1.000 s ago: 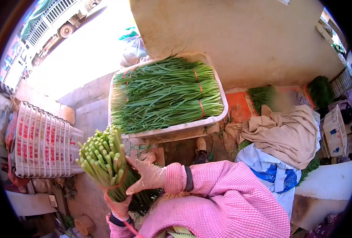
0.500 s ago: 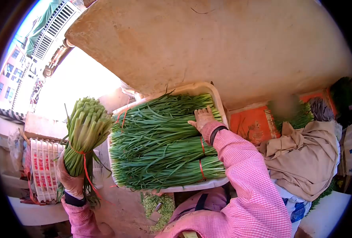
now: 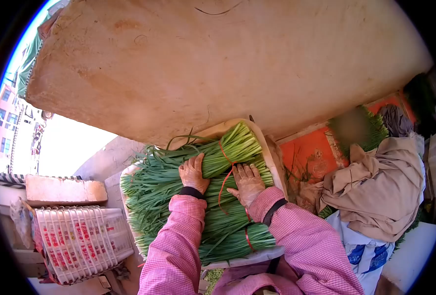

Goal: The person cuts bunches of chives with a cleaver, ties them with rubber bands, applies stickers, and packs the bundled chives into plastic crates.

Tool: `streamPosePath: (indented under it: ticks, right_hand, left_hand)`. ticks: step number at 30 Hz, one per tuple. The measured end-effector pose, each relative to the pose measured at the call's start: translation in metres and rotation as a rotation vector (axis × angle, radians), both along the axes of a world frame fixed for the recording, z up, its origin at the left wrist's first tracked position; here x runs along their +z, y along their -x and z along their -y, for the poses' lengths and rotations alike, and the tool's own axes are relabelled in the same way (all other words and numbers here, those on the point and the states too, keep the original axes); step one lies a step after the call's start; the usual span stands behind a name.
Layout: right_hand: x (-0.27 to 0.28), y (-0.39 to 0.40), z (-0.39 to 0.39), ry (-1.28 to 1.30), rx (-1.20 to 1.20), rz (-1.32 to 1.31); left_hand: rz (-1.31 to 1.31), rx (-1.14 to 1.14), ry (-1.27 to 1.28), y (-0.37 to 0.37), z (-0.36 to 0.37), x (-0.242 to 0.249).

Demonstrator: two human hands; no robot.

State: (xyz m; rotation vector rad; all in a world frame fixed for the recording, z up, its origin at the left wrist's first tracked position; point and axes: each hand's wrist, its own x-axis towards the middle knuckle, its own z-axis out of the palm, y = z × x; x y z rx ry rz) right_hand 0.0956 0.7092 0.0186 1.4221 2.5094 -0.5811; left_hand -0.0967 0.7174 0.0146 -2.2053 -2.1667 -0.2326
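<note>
Nearest the camera, two arms in pink checked sleeves reach forward over a white tray [image 3: 269, 253] piled with bundled green chives. At the near left, a stack of white plastic baskets [image 3: 82, 241] with red lettering lies on its side, and a pale stone block [image 3: 63, 191] sits just beyond it. At the near right, a person in a tan garment [image 3: 375, 189] and blue-and-white cloth crouches close to the tray's right edge.

Both gloved hands rest on the topmost chive bundle [image 3: 218, 155], which lies across the pile in the far part of the tray. That bundle is long and green, with pale cut stem ends pointing right and leafy tips trailing left; a red tie circles it. The left hand [image 3: 193, 173] lies flat on the bundle, its fingers together and curled over the stems. The right hand [image 3: 247, 181] presses beside it with fingers spread, near the loose red tie. Lower bundles, also tied in red, fill the tray beneath.

Beyond the tray on the right lies an orange mat [image 3: 309, 155]. A rough tan wall [image 3: 227, 64] rises behind everything, and sunlit street and buildings show at the far left.
</note>
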Motion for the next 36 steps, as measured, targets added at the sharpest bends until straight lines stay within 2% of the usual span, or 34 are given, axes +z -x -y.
streamPosePath:
  ticks: [3,5,7,8,9,11,12,13,15,16,17,18,19,21,24,27,31,32,34,36]
  right_hand:
    - [0.034,-0.003,0.016,-0.077,0.036,0.041]
    - [0.076,-0.003,0.006,0.031,0.028,-0.188]
    - [0.086,0.001,-0.021,-0.419,0.026,-0.407]
    - [0.084,0.007,-0.043,-0.542,0.056,-0.334]
    - [0.076,0.014,-0.066,-0.664,0.091,-0.26]
    - [0.029,0.02,-0.1,-0.678,0.137,-0.201]
    - [0.016,0.024,-0.107,-0.693,0.184,-0.146]
    - [0.027,0.028,-0.106,-0.693,0.19,-0.147]
    - [0.061,0.036,-0.103,-0.021,0.101,0.196]
    - [0.055,0.035,-0.097,-0.016,0.112,0.204]
    - [0.044,0.033,-0.084,-0.018,0.006,0.155]
    - [0.036,0.032,-0.081,-0.027,-0.088,0.106]
    - [0.032,0.032,-0.086,-0.024,-0.056,0.107]
    - [0.023,0.032,-0.09,-0.083,-0.14,0.043]
    - [0.007,0.029,-0.098,-0.079,-0.163,-0.044]
    - [-0.005,0.031,-0.108,-0.06,-0.131,0.013]
    - [-0.025,0.029,-0.111,-0.144,-0.139,-0.081]
    - [-0.035,0.028,-0.11,-0.293,-0.133,-0.111]
    - [0.004,0.035,-0.117,-0.067,-0.164,-0.001]
    - [0.005,0.034,-0.124,0.005,-0.111,0.021]
  left_hand:
    - [0.009,-0.023,0.008,0.001,0.0,0.006]
    - [-0.007,-0.031,0.078,0.005,-0.002,0.021]
    - [-0.095,-0.105,0.275,0.0,0.003,0.065]
    - [-0.068,-0.026,0.404,-0.006,0.003,0.086]
    - [-0.064,-0.026,0.405,-0.007,0.0,0.086]
    - [0.123,-0.198,-0.05,-0.007,-0.007,0.087]
    - [0.051,-0.2,-0.05,-0.004,-0.017,0.073]
    - [-0.06,-0.169,-0.05,0.002,-0.026,0.047]
    - [0.083,-0.016,0.247,0.014,-0.029,0.015]
    - [0.028,0.018,0.276,0.018,-0.025,0.011]
    - [0.032,0.032,0.284,0.024,-0.021,0.006]
    - [0.037,0.05,0.236,0.03,-0.019,-0.003]
    - [0.04,0.073,0.192,0.034,-0.016,-0.002]
    - [0.061,0.081,0.122,0.033,-0.02,-0.004]
    - [0.129,0.069,0.037,0.034,-0.025,-0.014]
    - [0.158,0.091,-0.018,0.035,-0.028,-0.029]
    - [0.157,0.071,-0.137,0.035,-0.033,-0.036]
    - [0.159,0.072,-0.135,0.035,-0.034,-0.033]
    - [0.136,0.094,-0.127,0.034,-0.035,-0.03]
    - [0.129,0.104,-0.107,0.035,-0.036,-0.027]
